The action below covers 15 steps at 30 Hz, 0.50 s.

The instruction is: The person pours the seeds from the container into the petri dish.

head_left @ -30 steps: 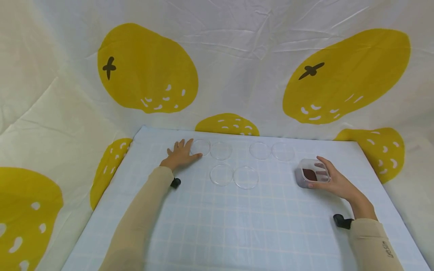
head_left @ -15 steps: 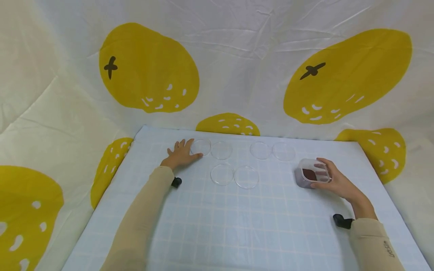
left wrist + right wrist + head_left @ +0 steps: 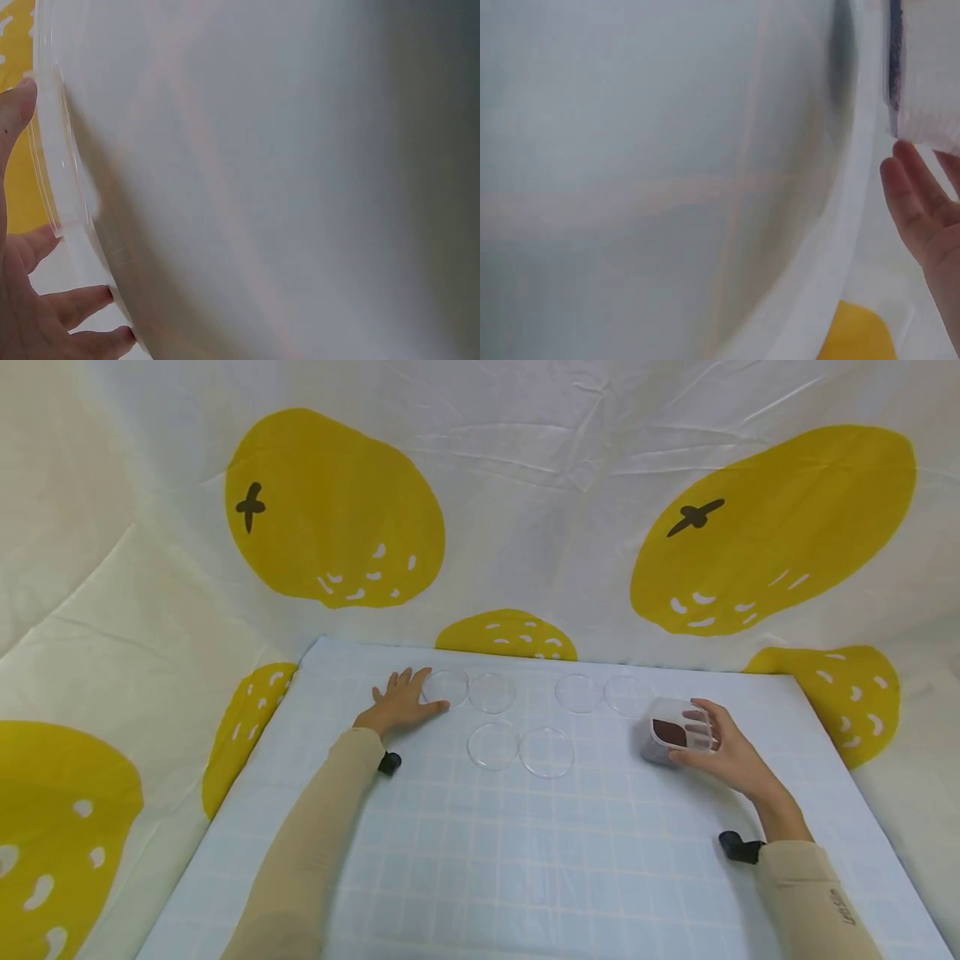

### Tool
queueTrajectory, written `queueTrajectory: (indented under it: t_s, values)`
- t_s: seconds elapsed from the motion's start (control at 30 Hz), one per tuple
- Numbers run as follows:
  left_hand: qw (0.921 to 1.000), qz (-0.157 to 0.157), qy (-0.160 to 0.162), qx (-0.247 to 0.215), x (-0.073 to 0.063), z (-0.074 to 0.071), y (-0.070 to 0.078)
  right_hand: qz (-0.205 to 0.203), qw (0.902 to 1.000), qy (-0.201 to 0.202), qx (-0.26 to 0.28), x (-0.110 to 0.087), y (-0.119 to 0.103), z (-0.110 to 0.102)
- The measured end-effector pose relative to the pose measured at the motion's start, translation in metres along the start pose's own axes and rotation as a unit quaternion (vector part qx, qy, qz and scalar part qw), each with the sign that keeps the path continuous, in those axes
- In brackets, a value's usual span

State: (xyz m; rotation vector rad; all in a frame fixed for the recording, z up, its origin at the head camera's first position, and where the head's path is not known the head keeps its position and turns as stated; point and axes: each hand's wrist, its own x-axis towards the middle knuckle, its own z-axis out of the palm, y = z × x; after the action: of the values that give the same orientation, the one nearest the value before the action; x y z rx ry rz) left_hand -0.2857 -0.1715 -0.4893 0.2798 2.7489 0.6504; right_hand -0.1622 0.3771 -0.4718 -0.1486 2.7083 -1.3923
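Note:
My left hand [image 3: 400,703] is at the far left with its fingers spread. Its thumb and index finger grip the edges of a clear petri dish [image 3: 454,686]. The left wrist view shows the thumb and index finger at opposite sides of that dish [image 3: 60,154], the other fingers on the cloth. My right hand [image 3: 716,745] holds a clear square plastic tub [image 3: 649,747] with a dark brown, soil-like layer inside. The right hand [image 3: 926,214] appears in the right wrist view with fingers at the tub's lower edge [image 3: 934,124].
Several more clear round dishes lie in pairs: one beside the gripped dish [image 3: 492,693], two at back right [image 3: 578,693], two in front [image 3: 547,752]. A pale blue checked cloth [image 3: 480,860] covers the table. A fruit-print curtain [image 3: 525,527] hangs behind.
My right hand has shifted the tub a little to the left and back, and the tub now tilts slightly. The left hand stays at the same dish.

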Motion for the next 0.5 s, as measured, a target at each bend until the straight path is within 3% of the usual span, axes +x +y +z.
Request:
queueTrajectory:
  t_s: [0.23, 0.5]
  values:
    - [1.0, 0.007, -0.003, -0.002, -0.002, 0.0, -0.001, -0.031, 0.9986, 0.044, 0.003, 0.011, -0.012, 0.014]
    - [1.0, 0.007, -0.006, -0.003, -0.001, 0.0, -0.002, -0.069, 0.9967, 0.041, -0.014, 0.03, -0.031, 0.034]
